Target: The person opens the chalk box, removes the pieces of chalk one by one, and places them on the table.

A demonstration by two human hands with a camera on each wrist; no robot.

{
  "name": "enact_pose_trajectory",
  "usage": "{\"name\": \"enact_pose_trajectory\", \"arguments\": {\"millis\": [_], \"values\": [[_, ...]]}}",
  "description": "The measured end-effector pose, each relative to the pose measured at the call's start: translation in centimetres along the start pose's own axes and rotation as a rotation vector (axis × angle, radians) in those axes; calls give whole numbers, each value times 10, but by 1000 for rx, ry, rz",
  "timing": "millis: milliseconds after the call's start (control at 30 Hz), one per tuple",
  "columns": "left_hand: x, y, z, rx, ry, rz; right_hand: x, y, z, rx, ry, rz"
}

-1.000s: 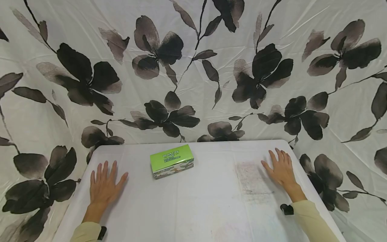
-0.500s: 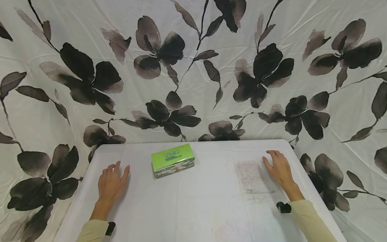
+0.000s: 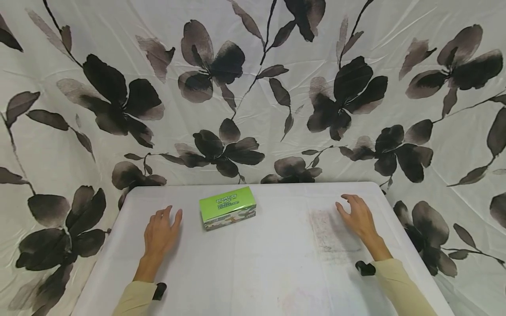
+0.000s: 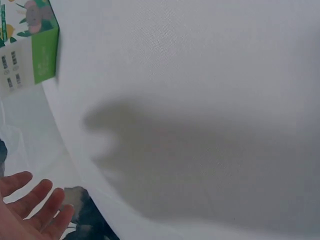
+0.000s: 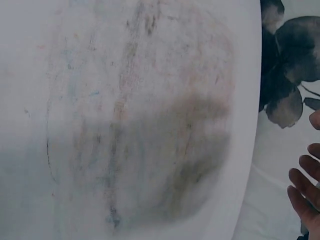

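A green-topped cardboard box [image 3: 228, 207] with printed lettering and patterned sides lies on the white table toward its far edge. Left of it is my left hand [image 3: 161, 232], apart from the box, with fingers loosely bent and nothing in them. The left wrist view shows the box's end [image 4: 30, 50] at upper left and the left hand's fingers [image 4: 44, 202] at lower left. On the right side of the table my right hand [image 3: 357, 218] holds nothing, its fingers relaxed and slightly curled. Part of the right hand [image 5: 307, 180] shows at the right wrist view's edge.
The white table [image 3: 253, 263] has rounded far corners and a smudged, stained patch [image 3: 334, 230] near the right hand. A white curtain with dark flowers [image 3: 221, 149] hangs behind the table and around its sides. Black straps [image 3: 160, 291] show at the sleeve cuffs.
My left hand has moved right, toward the box, and its spread fingers have drawn in. The right hand has shifted slightly left with its fingers bending. The box stays in place on the table.
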State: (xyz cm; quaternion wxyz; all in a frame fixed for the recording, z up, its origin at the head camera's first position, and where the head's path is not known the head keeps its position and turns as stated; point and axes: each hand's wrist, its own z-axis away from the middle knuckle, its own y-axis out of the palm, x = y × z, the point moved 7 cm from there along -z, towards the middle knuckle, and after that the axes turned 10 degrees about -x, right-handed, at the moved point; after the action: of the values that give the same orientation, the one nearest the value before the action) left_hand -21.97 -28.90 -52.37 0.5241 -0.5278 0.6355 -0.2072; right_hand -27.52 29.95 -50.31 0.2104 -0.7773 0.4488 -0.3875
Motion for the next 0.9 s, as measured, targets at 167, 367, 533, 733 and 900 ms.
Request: {"name": "enact_pose_trajectory", "arguments": {"millis": [167,367,533,733,900], "values": [[-11,7,0,-6,-18,36,7,6,0,21,31,-38],[-23,16,1,-3,-34,90,16,15,0,36,58,-83],[-33,23,2,13,-57,142,23,20,-1,34,44,-122],[-43,29,2,33,-95,173,36,28,-3,36,41,-195],[-50,32,2,39,-111,195,46,38,-3,61,61,-222]]}}
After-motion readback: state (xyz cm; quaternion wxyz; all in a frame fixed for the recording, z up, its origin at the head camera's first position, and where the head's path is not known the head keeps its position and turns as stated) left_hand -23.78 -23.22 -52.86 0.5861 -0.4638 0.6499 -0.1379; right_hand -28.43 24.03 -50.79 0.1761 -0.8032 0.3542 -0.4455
